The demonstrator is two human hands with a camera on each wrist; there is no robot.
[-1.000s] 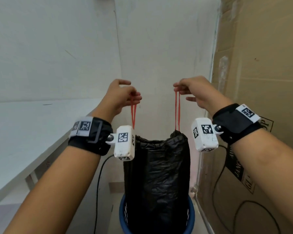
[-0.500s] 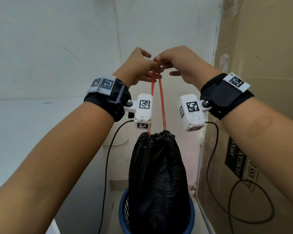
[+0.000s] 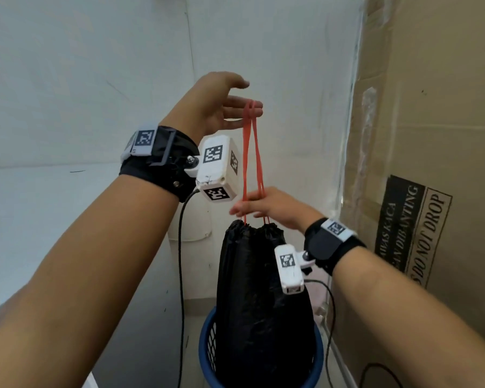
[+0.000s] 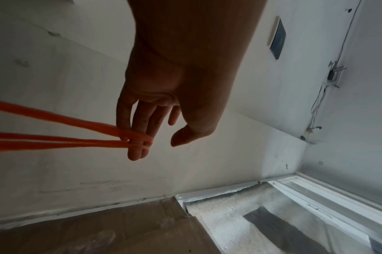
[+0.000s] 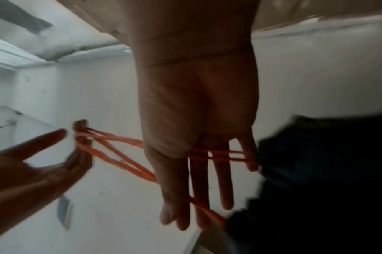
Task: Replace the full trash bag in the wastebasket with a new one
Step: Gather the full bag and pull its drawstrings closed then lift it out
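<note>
A full black trash bag point(image 3: 258, 303), its neck cinched shut, stands in the blue wastebasket point(image 3: 207, 345). Its red drawstrings point(image 3: 247, 163) run straight up from the neck. My left hand point(image 3: 249, 98) is raised above the bag, fingers stretched out, and both drawstring loops point(image 4: 55, 139) hang over two fingertips point(image 4: 140, 151). My right hand point(image 3: 240, 204) is lower, just above the bag's neck, where its straight fingers point(image 5: 198, 189) lie against the drawstrings point(image 5: 120, 161), which pass between them. The bag point(image 5: 316, 171) is a dark blur in the right wrist view.
A tall cardboard box point(image 3: 431, 163) marked DO NOT DROP stands close on the right of the wastebasket. White walls meet in a corner behind it. A white table point(image 3: 25, 219) runs along the left. Black cables point(image 3: 181, 275) hang beside the bag.
Both hands were pinching the loops together up high. Now the right hand has let go and dropped to the strings near the bag's neck, and both loops hang from the left hand's fingers.
</note>
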